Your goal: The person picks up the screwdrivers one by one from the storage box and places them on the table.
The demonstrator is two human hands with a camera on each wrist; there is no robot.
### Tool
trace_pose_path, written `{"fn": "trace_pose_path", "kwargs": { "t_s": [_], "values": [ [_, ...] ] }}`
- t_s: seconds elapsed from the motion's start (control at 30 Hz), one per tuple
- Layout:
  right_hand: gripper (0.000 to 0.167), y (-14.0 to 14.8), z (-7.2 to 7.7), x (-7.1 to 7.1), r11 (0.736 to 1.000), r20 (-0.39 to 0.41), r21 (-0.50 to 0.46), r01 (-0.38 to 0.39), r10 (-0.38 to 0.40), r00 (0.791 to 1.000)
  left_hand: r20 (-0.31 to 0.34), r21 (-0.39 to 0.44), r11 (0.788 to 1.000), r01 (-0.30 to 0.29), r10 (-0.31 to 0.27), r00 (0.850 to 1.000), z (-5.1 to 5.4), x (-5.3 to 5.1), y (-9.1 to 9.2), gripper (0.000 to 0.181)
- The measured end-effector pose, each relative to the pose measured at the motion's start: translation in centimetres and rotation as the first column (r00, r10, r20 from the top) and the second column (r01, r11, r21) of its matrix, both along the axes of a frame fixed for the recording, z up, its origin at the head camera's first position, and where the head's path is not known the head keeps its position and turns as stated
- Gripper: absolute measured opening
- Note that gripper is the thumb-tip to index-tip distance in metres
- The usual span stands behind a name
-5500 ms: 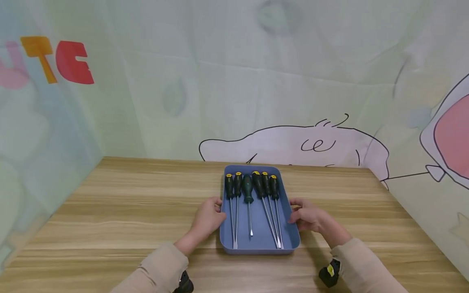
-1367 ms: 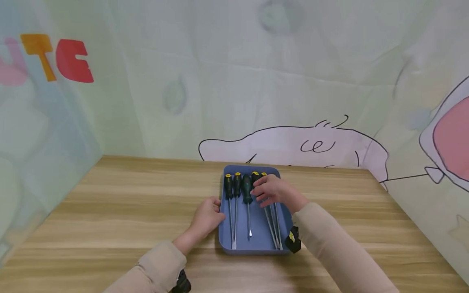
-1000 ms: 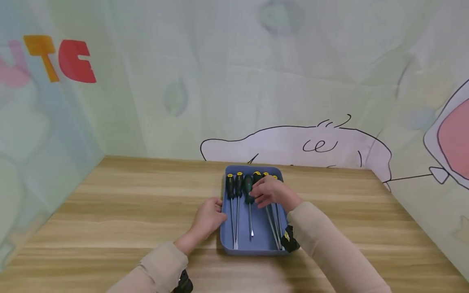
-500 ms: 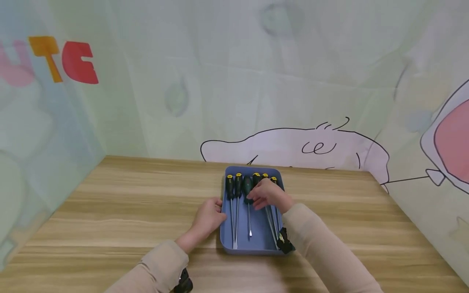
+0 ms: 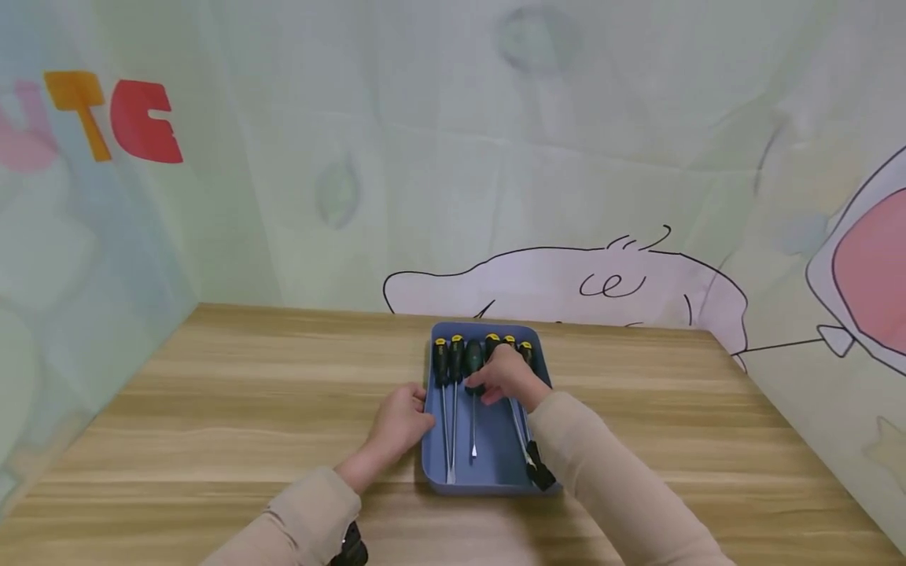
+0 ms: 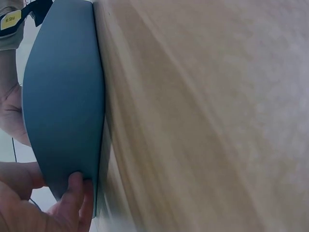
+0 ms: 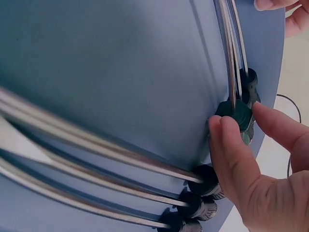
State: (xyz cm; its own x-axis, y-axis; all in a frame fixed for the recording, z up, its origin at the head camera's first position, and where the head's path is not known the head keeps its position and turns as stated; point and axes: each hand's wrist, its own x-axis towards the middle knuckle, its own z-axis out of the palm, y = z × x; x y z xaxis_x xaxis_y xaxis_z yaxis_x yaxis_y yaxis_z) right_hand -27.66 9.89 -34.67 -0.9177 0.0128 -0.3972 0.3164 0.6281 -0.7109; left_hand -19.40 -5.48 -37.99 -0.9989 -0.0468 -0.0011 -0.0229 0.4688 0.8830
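A blue-grey tray stands on the table, holding several screwdrivers with their handles at the far end. My left hand grips its left wall, fingers against the outside and thumb near the rim. Over the tray's middle, my right hand pinches the dark green screwdriver low on its handle, thumb on one side and fingers on the other. That screwdriver's blade lies toward the near end. Left of it are two black-and-yellow screwdrivers; to its right, three more black-and-yellow screwdrivers are partly covered by my right hand.
The wood-grain table extends around the tray. Behind it hangs a pale printed cloth with cartoon drawings, which continues along both sides. A black wrist device on my right arm hangs over the tray's near right corner.
My right hand has left the tray's right wall, reached in over the tools and closed on the green screwdriver, which has shifted slightly left. My left hand stays on the tray.
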Motion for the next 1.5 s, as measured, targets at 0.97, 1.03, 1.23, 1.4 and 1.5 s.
{"fn": "trace_pose_path", "kwargs": {
  "t_s": [0.97,1.03,1.23,1.4,1.5],
  "values": [
    [0.071,-0.6,-0.1,0.0,0.998,-0.006,-0.032,0.06,-0.06,0.998,-0.058,0.015,1.0,0.007,-0.006,0.998,0.0,0.3,-0.2,0.029],
    [0.072,-0.5,0.0,0.0,0.997,-0.005,-0.054,0.055,-0.056,0.998,-0.061,0.01,1.0,0.003,-0.002,0.998,0.0,0.2,-0.3,0.029],
    [0.059,0.2,0.1,0.0,0.993,0.006,-0.114,0.03,-0.029,1.0,-0.075,0.005,1.0,0.002,-0.001,0.997,0.0,0.2,-0.3,0.03],
    [0.048,0.7,0.2,-0.3,0.978,0.058,-0.206,0.038,-0.026,0.998,-0.081,0.006,1.0,-0.003,0.003,0.997,0.1,0.3,-0.2,0.029],
    [0.048,1.0,0.3,-0.4,0.967,0.097,-0.249,0.055,-0.031,0.995,-0.083,0.006,1.0,-0.004,0.004,0.997,0.0,0.4,-0.2,0.028]
  ]
}}
